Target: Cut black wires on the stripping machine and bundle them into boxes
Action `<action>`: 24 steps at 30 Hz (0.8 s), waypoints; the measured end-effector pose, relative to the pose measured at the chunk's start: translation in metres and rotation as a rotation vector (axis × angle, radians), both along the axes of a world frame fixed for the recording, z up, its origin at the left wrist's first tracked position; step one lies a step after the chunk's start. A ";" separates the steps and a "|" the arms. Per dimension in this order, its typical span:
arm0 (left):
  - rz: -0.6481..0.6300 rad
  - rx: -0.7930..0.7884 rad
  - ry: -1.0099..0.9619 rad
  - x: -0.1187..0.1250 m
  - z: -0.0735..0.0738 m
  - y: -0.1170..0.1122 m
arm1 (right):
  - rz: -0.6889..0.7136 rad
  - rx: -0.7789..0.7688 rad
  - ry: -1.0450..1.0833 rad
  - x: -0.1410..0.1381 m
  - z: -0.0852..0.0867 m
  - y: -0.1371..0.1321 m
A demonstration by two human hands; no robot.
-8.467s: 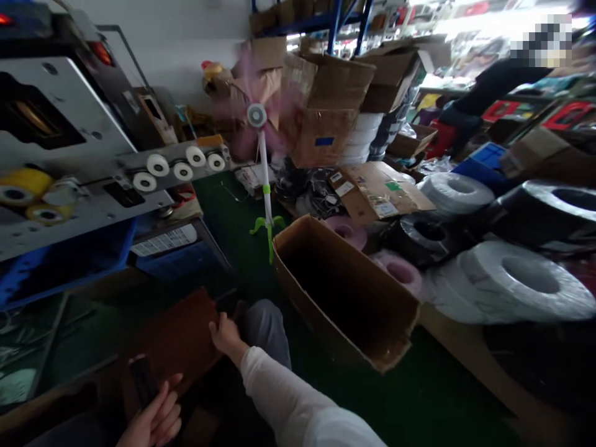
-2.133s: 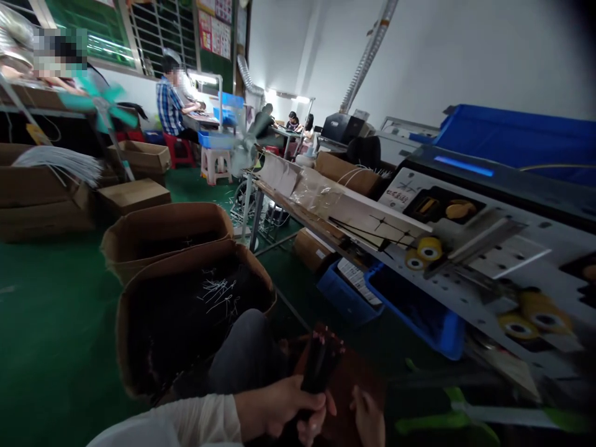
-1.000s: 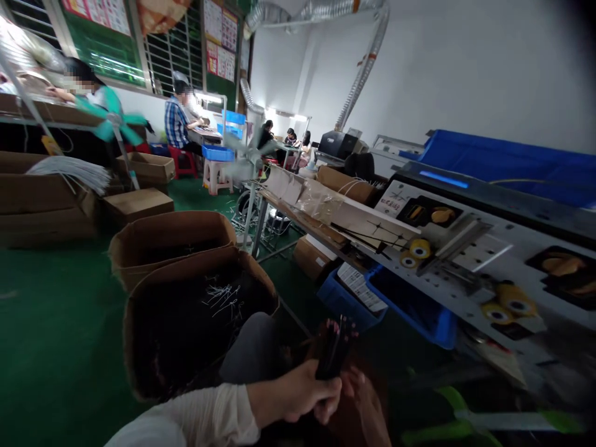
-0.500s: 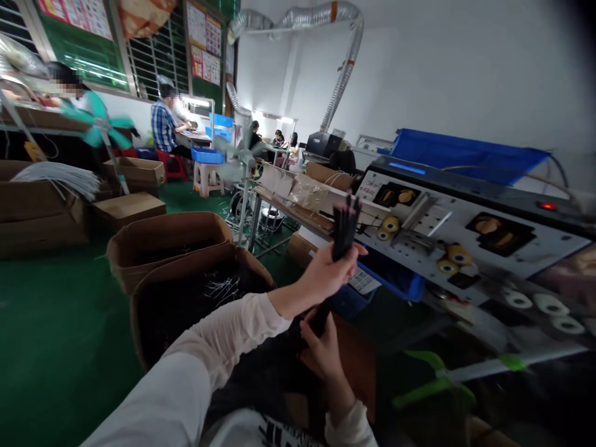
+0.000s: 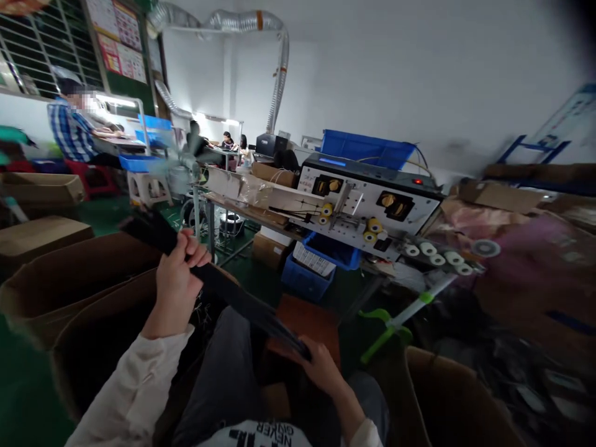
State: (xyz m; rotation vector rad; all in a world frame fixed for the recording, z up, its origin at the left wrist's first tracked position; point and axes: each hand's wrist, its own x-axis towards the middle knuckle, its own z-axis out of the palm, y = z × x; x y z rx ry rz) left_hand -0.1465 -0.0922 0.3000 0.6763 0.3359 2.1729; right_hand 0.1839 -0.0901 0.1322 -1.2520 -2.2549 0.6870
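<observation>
A bundle of black wires (image 5: 237, 299) stretches on a slant across my lap, from upper left to lower right. My left hand (image 5: 179, 270) is wrapped round it near its upper end, where the ends fan out and blur. Lower down, my right hand (image 5: 323, 367) is closed on the other end. Beneath my left arm stands an open cardboard box (image 5: 88, 329) with dark contents and a few pale strands. A brown stool-like surface (image 5: 314, 320) lies just beyond the right part of the bundle.
A wire-processing machine (image 5: 361, 208) with yellow rollers stands on a bench ahead. Under it are blue bins (image 5: 307, 279). A green-footed stand (image 5: 391, 326) and another open carton (image 5: 447, 397) are at my right. A person in a checked shirt (image 5: 69, 130) sits at the far left.
The view has turned right. The bundle has swung from nearly upright to a long slant, and my hands have moved apart, left hand leftward, right hand lower, both still gripping it.
</observation>
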 end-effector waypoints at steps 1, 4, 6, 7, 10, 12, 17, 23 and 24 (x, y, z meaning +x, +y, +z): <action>0.011 -0.045 -0.028 -0.003 -0.014 -0.001 | 0.012 -0.028 -0.053 0.003 -0.003 -0.002; 0.056 -0.181 -0.087 -0.008 -0.053 -0.003 | 0.025 -0.097 -0.194 0.007 -0.015 -0.005; 0.094 -0.256 -0.105 -0.012 -0.074 -0.005 | 0.041 -0.136 -0.247 0.007 -0.023 -0.006; 0.105 -0.287 -0.110 -0.015 -0.082 -0.006 | 0.049 -0.153 -0.259 0.007 -0.027 -0.006; 0.120 -0.353 -0.139 -0.022 -0.104 -0.008 | 0.053 -0.190 -0.277 0.010 -0.034 -0.006; 0.136 -0.408 -0.194 -0.026 -0.119 -0.008 | 0.026 -0.208 -0.297 0.015 -0.039 -0.004; 0.190 -0.693 -0.383 -0.033 -0.172 -0.005 | 0.015 -0.296 -0.329 0.033 -0.063 0.003; 0.229 -0.846 -0.416 -0.071 -0.221 0.027 | 0.085 -0.345 -0.393 0.010 -0.064 0.041; 0.237 -0.849 -0.403 -0.086 -0.221 0.037 | 0.129 -0.324 -0.426 -0.005 -0.057 0.054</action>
